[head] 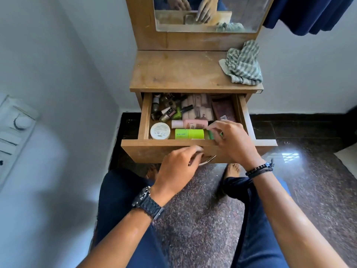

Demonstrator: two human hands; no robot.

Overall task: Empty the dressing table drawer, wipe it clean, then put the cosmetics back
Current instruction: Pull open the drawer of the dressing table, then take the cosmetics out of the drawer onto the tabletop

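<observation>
Your dressing table (pixel 185 74) stands against a pale wall, its wooden top bare apart from a crumpled green-and-white striped cloth (pixel 242 63) lying at the right rear corner. Above it, the mirror (pixel 208 14) reflects both of your hands and the cloth. A dark blue curtain (pixel 313 14) hangs at upper right, clear of the table, and a switch panel (pixel 16 128) is fixed to the wall at left. Your knees in dark trousers sit below the table on a speckled floor.

The drawer (pixel 144 120) is pulled out and holds the cosmetics. Along the front wall lie, from left to right, a round white jar (pixel 160 130) and two lime-green containers (pixel 189 134) side by side. Behind them a pink tube (pixel 190 123) lies on its side. The left rear holds a cluster of small dark bottles (pixel 164 109); the middle rear holds a pale palette (pixel 198 108), and a dark reddish flat case (pixel 224 110) lies at the right rear.

Your right hand (pixel 231 140) reaches over the drawer front into the right front corner, fingers curled down at a green item (pixel 211 134) that is mostly hidden; whether they pinch it you cannot tell. Your left hand (pixel 178 167) is at the metal handle (pixel 207 159) on the drawer front, fingers curled round it.
</observation>
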